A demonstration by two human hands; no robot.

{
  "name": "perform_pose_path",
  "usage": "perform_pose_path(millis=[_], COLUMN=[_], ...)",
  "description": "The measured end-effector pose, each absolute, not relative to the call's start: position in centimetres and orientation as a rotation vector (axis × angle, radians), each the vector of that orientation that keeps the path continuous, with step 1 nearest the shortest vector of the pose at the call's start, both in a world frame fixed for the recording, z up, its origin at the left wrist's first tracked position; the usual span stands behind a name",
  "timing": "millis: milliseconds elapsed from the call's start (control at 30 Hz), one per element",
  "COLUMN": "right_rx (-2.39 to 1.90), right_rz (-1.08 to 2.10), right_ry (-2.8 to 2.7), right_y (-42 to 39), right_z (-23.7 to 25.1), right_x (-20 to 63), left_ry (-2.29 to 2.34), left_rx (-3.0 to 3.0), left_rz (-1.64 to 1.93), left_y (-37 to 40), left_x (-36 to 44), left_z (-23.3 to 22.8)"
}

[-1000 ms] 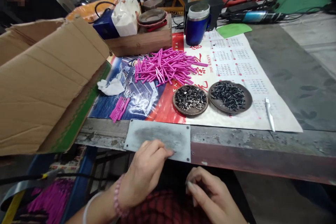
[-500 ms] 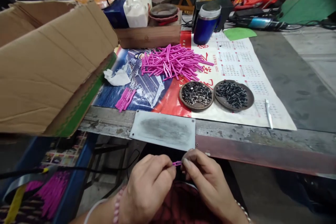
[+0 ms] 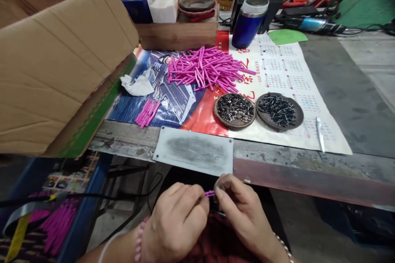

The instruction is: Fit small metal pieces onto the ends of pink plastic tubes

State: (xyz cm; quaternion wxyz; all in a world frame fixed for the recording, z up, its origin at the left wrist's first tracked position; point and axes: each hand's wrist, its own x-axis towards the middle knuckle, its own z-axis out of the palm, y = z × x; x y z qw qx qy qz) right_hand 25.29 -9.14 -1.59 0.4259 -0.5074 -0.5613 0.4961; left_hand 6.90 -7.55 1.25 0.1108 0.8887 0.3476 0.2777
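Observation:
Between my hands, just off the table's front edge, is a thin pink plastic piece (image 3: 210, 193), most of it hidden by fingers. My left hand (image 3: 182, 218) is closed around one end of it. The thumb and forefinger of my right hand (image 3: 236, 203) pinch the other end; whether a small part is also in that pinch is hidden. Beyond them on the table lie a big heap of pink plastic strips (image 3: 206, 70) and a small neat bunch of pink pieces (image 3: 147, 113). One round dish (image 3: 235, 125) holds small shiny metal parts, another dish (image 3: 298, 119) dark pins or screws.
A grey metal plate (image 3: 194, 150) is fixed at the table edge before me. On the left leans a large cardboard box (image 3: 68, 65). A blue tumbler (image 3: 247, 26), a wooden box (image 3: 179, 36), a crumpled tissue (image 3: 137, 85) and a white-handled tool (image 3: 320, 134) are on the table.
The view has shifted slightly, so the table items appear a little higher and mostly farther right. Both hands keep their hold on the pink piece, nearly unmoved.

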Motion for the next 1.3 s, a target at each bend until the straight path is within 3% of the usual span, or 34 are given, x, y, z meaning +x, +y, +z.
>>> perform_pose_path(millis=[533, 800, 1067, 1300], right_rx=[-1.211, -1.162, -1.158, -1.329], right_rz=[1.444, 1.534, 1.606, 1.608], right_ry=[-1.183, -1.545, -1.603, -1.656], right_y=[-9.5, -10.1, -9.1, -9.3], right_z=[-3.1, -4.8, -6.2, -7.0], right_x=[24.9, 24.3, 23.4, 24.5], left_ry=[1.098, 1.170, 0.864, 1.142], left_rx=[2.414, 2.520, 2.586, 2.428], left_rz=[0.775, 0.529, 0.376, 0.388], left_y=[-6.2, -0.6, 0.7, 1.0], left_x=[6.2, 1.8, 9.5, 3.3], left_z=[1.2, 0.7, 1.0, 1.7])
